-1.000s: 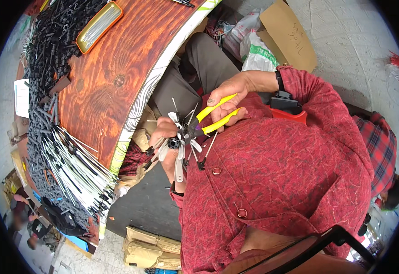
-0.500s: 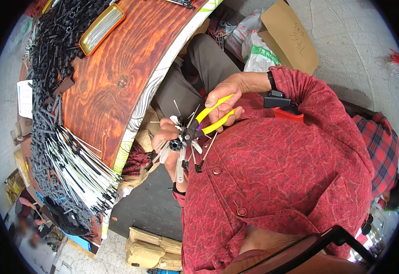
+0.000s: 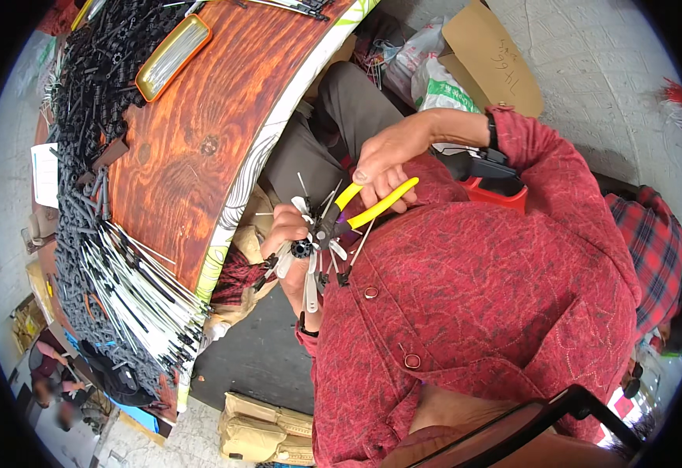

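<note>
My right hand (image 3: 391,160) is closed on a pair of pliers with yellow handles (image 3: 387,203). The thumb lies against the upper handle, the fingers curl near the lower one, and the handles are spread apart. The dark jaws (image 3: 327,228) reach into a small assembly with a round black hub (image 3: 301,249); thin rods, pale plastic strips (image 3: 310,292) and black end pieces stick out around it. My left hand (image 3: 282,230) grips this assembly from the other side, above my lap. What exactly lies between the jaws is hidden.
A wooden table (image 3: 177,171) stands on the left, bearing heaped black parts (image 3: 83,93), a bundle of white rods (image 3: 142,292) and an orange-rimmed tray (image 3: 173,58) of thin pieces. Beyond my knees are a cardboard box (image 3: 501,58) and plastic bags (image 3: 442,86). A tan bag (image 3: 259,429) lies on the floor.
The right hand has shifted up a little and its fingers have moved on the handles, which now stand wider apart. The left hand still holds the assembly in nearly the same place.
</note>
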A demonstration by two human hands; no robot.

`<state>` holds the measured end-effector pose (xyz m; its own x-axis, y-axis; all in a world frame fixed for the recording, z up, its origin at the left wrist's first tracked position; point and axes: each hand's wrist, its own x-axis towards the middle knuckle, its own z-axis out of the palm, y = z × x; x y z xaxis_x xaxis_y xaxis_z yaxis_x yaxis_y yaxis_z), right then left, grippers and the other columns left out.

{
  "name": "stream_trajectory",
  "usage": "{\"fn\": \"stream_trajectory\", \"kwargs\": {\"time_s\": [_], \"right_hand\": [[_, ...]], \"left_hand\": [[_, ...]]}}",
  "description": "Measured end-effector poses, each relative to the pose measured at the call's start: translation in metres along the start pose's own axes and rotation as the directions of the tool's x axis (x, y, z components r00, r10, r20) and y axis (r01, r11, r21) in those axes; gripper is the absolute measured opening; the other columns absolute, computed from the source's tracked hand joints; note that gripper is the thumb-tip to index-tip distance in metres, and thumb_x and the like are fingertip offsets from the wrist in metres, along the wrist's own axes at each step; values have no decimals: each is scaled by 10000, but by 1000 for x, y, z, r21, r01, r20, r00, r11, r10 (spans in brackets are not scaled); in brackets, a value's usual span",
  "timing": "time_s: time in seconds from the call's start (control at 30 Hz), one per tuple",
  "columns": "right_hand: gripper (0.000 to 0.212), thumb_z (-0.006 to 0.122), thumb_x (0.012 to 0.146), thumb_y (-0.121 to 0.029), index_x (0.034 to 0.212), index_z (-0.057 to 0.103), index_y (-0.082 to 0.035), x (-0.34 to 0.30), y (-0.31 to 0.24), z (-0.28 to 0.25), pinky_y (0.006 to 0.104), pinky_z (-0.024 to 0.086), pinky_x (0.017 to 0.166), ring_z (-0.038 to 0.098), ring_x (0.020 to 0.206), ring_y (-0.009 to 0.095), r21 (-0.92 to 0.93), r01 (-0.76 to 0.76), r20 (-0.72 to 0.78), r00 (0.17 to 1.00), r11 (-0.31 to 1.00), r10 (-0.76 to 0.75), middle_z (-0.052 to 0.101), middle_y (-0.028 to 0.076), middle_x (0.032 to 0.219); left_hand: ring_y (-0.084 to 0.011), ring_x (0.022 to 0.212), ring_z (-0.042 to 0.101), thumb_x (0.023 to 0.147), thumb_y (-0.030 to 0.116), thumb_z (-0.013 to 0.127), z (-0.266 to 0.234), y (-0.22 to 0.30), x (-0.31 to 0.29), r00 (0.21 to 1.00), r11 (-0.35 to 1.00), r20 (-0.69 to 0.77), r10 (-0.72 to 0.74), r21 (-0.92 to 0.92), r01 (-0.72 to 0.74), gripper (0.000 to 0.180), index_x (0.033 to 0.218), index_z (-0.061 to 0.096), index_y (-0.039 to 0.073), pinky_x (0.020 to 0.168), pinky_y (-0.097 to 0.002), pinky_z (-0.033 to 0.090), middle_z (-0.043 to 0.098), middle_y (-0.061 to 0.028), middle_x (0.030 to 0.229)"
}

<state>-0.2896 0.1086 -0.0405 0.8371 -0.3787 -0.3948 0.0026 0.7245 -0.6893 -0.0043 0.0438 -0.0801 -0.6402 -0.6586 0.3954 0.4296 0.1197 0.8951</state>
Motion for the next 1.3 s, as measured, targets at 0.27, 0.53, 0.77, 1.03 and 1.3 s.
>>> {"fn": "stream_trajectory", "kwargs": {"time_s": [0.27,0.53,0.77,1.03,1.3], "right_hand": [[611,863,698,-267,1171,545,-47,-26,-27,53,346,481,553,655,627,193,-719,24,-389,814,695,-431,635,18,701],[556,798,734,-286,1189,560,-74,-25,-22,70,355,510,553,651,714,232,-978,-207,-92,511,-18,-855,624,57,939],[429,688,846,-363,1113,627,-32,-34,-30,70,351,515,577,647,683,225,-966,-96,-234,715,239,-659,643,72,836],[682,380,989,-532,1259,557,69,-19,-15,11,341,536,571,628,594,218,-7,-176,-60,983,984,175,660,167,848],[788,271,1002,-566,1273,507,135,17,30,-10,348,566,559,651,608,244,388,-145,425,904,910,-37,648,185,840]], "left_hand": [[-217,799,473,745,247,774,6,12,0,984,989,-101,-145,-26,143,312,925,617,46,824,-382,380,550,-52,754],[-220,802,486,738,270,783,5,15,-4,991,993,-68,-114,24,116,340,932,629,37,832,-389,381,571,-61,763],[-223,804,497,733,290,792,6,14,1,997,997,-15,-70,23,70,366,938,639,28,838,-395,382,589,-68,772],[-248,776,520,721,319,803,8,10,5,999,999,-1,-44,-10,44,401,926,664,4,832,-418,386,619,-95,786],[-261,781,485,695,299,788,3,6,1,999,998,4,-46,32,46,378,883,627,14,788,-405,390,590,-100,764]]}}
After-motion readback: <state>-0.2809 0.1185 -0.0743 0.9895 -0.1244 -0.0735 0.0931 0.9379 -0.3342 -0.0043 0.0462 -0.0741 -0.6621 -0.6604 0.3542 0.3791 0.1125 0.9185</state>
